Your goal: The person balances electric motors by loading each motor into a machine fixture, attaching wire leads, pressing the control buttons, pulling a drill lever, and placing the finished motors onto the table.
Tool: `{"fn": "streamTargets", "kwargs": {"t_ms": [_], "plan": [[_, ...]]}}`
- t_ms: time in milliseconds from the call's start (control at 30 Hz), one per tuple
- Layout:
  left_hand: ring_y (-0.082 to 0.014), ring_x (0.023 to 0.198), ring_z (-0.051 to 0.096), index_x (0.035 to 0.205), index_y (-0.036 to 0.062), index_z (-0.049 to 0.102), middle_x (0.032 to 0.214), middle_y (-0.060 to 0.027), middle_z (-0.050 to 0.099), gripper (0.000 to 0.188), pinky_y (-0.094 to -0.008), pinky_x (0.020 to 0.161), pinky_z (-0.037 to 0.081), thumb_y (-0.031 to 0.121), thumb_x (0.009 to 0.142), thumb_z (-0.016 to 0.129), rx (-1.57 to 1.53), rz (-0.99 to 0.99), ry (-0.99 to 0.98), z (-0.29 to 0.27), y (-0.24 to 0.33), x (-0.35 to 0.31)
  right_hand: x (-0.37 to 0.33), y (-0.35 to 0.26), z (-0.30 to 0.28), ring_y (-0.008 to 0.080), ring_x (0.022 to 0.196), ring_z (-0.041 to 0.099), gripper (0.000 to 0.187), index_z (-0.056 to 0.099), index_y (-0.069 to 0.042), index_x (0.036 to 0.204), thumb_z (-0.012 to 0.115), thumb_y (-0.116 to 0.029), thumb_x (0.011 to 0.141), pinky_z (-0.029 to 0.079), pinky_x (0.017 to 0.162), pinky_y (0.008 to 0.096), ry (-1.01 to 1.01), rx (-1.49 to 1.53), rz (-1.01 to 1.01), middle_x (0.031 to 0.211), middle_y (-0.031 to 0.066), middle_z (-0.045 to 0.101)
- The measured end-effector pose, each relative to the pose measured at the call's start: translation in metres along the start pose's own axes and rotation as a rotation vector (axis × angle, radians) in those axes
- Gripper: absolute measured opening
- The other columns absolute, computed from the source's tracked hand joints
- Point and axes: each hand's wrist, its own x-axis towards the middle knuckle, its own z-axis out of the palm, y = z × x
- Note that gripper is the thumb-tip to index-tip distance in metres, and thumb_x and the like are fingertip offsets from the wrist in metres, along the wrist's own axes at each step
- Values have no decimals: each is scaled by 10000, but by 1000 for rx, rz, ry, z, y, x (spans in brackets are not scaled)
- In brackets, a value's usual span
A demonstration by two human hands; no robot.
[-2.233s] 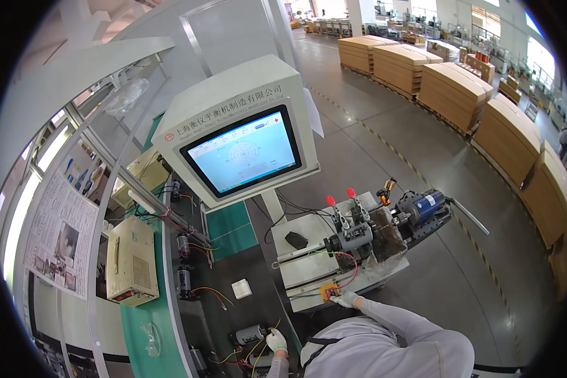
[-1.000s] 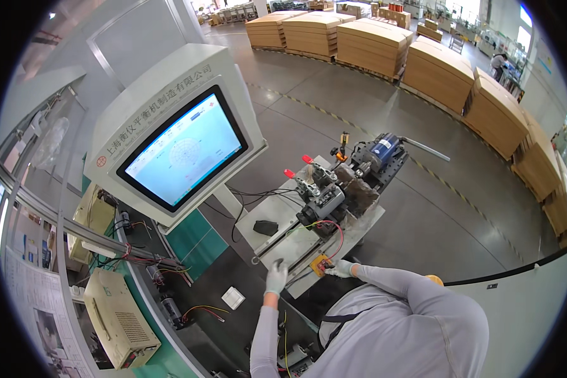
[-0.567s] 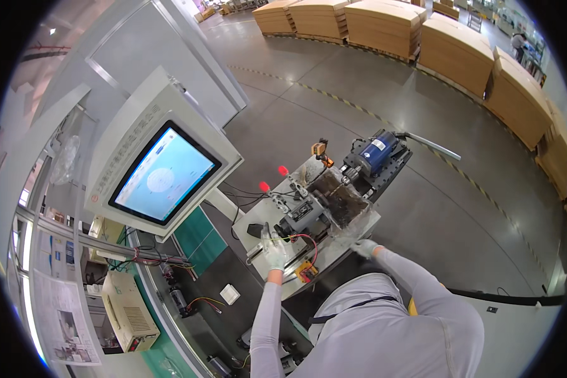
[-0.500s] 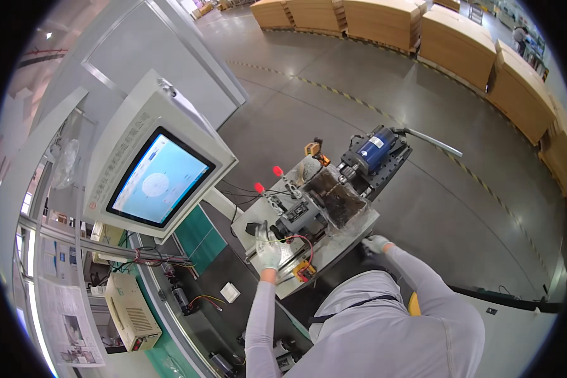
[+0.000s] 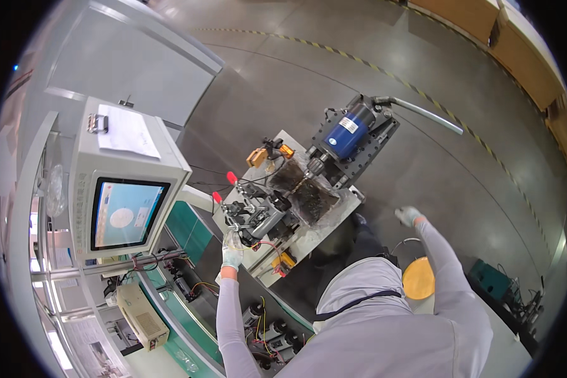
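My left hand (image 5: 232, 252), in a pale glove, is up against the near left end of a grey clamping fixture (image 5: 268, 220), beside its metal toggle clamps. Two clamp levers have red grips (image 5: 217, 197). Its fingertips blur into the metal parts, so I cannot tell whether they grip anything. A red wire (image 5: 272, 244) runs from the fixture's end to a yellow-and-black device (image 5: 285, 262). Beyond the fixture, a blue motor with a drill chuck (image 5: 348, 133) lies in line with it over a dirty tray (image 5: 312, 201). My right hand (image 5: 408, 216), also gloved, hangs over the floor, empty, fingers apart.
At left stands a grey cabinet with a lit screen (image 5: 129, 214). Several small motors (image 5: 277, 337) with wires lie on the lower bench. A round yellow seat (image 5: 418, 278) is beside my right side. A grey pipe (image 5: 428, 114) sticks out past the blue motor.
My right hand has left the plate's near right edge and swung out over the floor. My left hand has shifted to the fixture's end by the clamps. The view has turned.
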Motion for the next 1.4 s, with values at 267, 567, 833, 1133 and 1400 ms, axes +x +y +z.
{"fn": "streamTargets", "kwargs": {"t_ms": [267, 567, 833, 1133, 1400], "plan": [[-288, 1174, 513, 1252, -43, 501, 1229, -198, 557, 354, -350, 1020, 390, 159, 986, 382, -213, -483, -393, -7, 19, 10, 47, -28, -213, 400, 1138, 507, 440, 551, -29, 1177, 541, -367, 895, 427, 939, 464, 846, -95, 119, 1246, 232, 523], [-185, 1042, 563, 1284, -13, 475, 1196, -105, 566, 378, -308, 920, 445, 196, 969, 456, -1038, -914, 411, -8, 68, 29, 85, 23, -299, 331, 1066, 570, 477, 589, -147, 1178, 629, -433, 799, 423, 946, 449, 634, -323, 328, 1125, 116, 614], [-194, 706, 642, 909, -23, 663, 823, -126, 665, 344, -363, 612, 543, 203, 954, 407, -833, -1083, 523, 17, 92, 17, 123, 68, -302, 336, 1021, 617, 452, 656, -133, 1089, 621, -454, 772, 476, 894, 432, 503, -247, 444, 1076, 150, 660], [-343, 751, 625, 936, 19, 606, 866, -152, 634, 288, -430, 689, 513, 261, 785, 644, -379, -721, 514, 38, 79, 1, 124, 49, -318, 345, 981, 620, 311, 689, -139, 1005, 602, -350, 794, 485, 856, 437, 512, -290, 414, 1016, 149, 669], [-261, 1020, 574, 1224, 94, 517, 1133, -76, 578, 436, -452, 904, 490, 422, 957, 410, -1806, -1200, 621, 86, 53, -43, 128, 129, -303, 371, 942, 627, 355, 666, -100, 1004, 650, -364, 768, 495, 804, 469, 544, -302, 352, 995, 176, 661]]}}
